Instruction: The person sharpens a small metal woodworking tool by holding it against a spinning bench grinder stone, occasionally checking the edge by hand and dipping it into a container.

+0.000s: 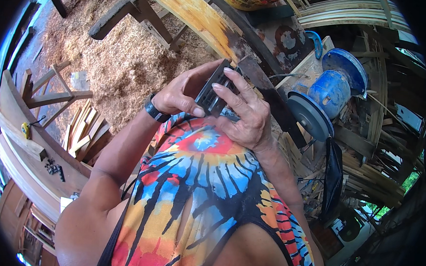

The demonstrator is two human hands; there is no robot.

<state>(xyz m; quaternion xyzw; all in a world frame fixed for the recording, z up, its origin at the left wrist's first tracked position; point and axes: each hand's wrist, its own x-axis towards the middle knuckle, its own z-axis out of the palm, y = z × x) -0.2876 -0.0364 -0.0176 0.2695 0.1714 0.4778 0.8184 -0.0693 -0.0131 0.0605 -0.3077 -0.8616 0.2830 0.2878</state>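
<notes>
Both hands hold one dark grey slotted block (214,87) up in front of the chest, over the tie-dye shirt (205,190). Left hand (179,92), with a black wristband (155,111), has its fingers curled shut round the block's left side, thumb pressed on the lower edge. Right hand (250,113) closes on the right side, fingers (235,81) laid over the top face. What the block is exactly, cannot tell. Blue bench grinder (328,93) with grey wheel sits on the tabletop (305,65) just right of the hands. Sawdust (125,56) covers the floor at upper left. Curved wooden planks (33,157) lie left.
</notes>
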